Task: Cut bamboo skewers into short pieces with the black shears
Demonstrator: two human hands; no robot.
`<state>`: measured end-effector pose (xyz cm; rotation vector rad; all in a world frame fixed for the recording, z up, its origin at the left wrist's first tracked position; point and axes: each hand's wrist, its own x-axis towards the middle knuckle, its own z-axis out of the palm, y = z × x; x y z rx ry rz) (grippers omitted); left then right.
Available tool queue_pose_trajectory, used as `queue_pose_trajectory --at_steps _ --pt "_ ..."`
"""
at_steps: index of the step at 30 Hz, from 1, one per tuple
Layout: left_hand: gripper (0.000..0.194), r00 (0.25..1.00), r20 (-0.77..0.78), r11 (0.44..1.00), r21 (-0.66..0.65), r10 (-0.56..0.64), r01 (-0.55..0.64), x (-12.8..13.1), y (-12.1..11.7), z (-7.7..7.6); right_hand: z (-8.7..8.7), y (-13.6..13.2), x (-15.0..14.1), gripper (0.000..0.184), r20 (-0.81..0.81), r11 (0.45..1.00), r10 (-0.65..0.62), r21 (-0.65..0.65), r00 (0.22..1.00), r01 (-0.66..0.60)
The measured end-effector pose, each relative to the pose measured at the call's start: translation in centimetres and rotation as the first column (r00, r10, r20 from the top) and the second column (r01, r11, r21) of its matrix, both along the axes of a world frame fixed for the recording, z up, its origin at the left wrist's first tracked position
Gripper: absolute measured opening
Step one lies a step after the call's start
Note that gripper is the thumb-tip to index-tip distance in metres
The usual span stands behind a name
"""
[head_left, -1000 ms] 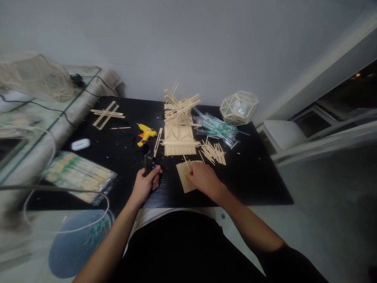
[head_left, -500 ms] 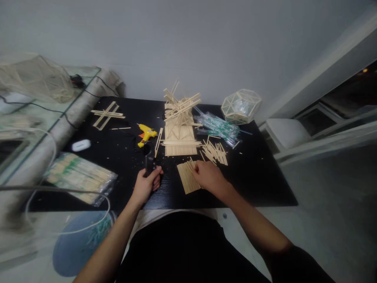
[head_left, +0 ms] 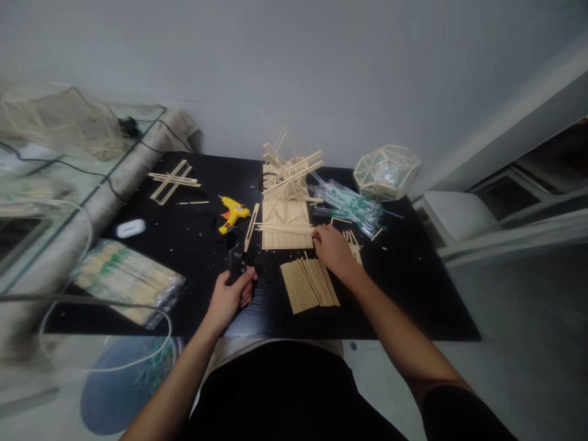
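In my left hand [head_left: 233, 298] is a black hand tool [head_left: 236, 254] with a curved, ring-like head; my fingers are wrapped round its handle just above the table. My right hand [head_left: 333, 245] is closed, its fingertips at the right ends of long thin wooden sticks [head_left: 285, 228]. These sticks lie across a flat stick panel [head_left: 285, 240], the base of a windmill-like stick model [head_left: 289, 184]. Nearer to me is a row of shorter sticks [head_left: 310, 285], a few lying askew on top. My right hand partly hides a loose stick pile [head_left: 353, 245].
A yellow glue gun [head_left: 233, 212] lies left of the model, near a crossed stick frame [head_left: 174, 182] and a white case [head_left: 131, 228]. Bagged sticks [head_left: 131, 278] lie at front left. Plastic wrappers [head_left: 351, 205] and a polyhedral stick frame [head_left: 386, 171] are at back right.
My right hand has moved from the row of short sticks up to the long sticks on the panel. My left hand still grips the black tool. The view has shifted slightly.
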<state>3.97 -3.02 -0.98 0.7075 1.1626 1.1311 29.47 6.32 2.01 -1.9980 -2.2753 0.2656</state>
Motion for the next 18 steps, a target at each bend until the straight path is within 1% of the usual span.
queue_pose_trajectory --at_steps 4,8,10,12,14,15,16,18 --pt "0.045 1.000 -0.009 1.000 -0.013 -0.013 0.013 0.0 0.0 0.0 -0.6 0.0 0.3 0.015 0.015 1.000 0.023 0.006 1.000 -0.023" --pt "0.045 1.000 -0.020 1.000 -0.005 -0.013 0.013 0.0 0.1 0.1 -1.3 0.2 0.8 0.014 -0.020 0.998 0.051 0.046 0.999 -0.050" --pt "0.046 1.000 -0.018 1.000 0.000 -0.006 0.006 0.0 0.0 0.1 -1.4 0.2 1.2 0.014 -0.083 0.995 0.058 0.083 0.995 -0.052" --pt "0.045 1.000 -0.012 1.000 0.004 -0.003 0.003 0.0 0.0 0.1 -1.1 0.1 1.7 0.013 -0.212 0.992 0.062 0.120 0.975 -0.037" --pt "0.043 1.000 -0.001 1.000 0.011 -0.005 0.005 0.0 0.0 0.1 -0.5 -0.3 2.1 0.009 -0.402 0.990 0.071 0.141 0.913 -0.015" --pt "0.042 1.000 0.004 1.000 0.015 -0.008 0.008 0.0 0.0 0.1 -0.1 -0.6 2.3 0.006 -0.506 0.990 0.077 0.143 0.859 -0.004" --pt "0.042 1.000 0.008 1.000 0.020 -0.008 0.008 0.0 0.0 0.0 0.3 -0.9 2.5 0.004 -0.605 0.990 0.083 0.142 0.792 0.005" --pt "0.041 1.000 0.015 1.000 0.027 -0.004 0.004 0.0 0.1 0.0 1.3 -1.8 2.6 0.009 -0.775 0.994 0.078 0.110 0.627 0.012"
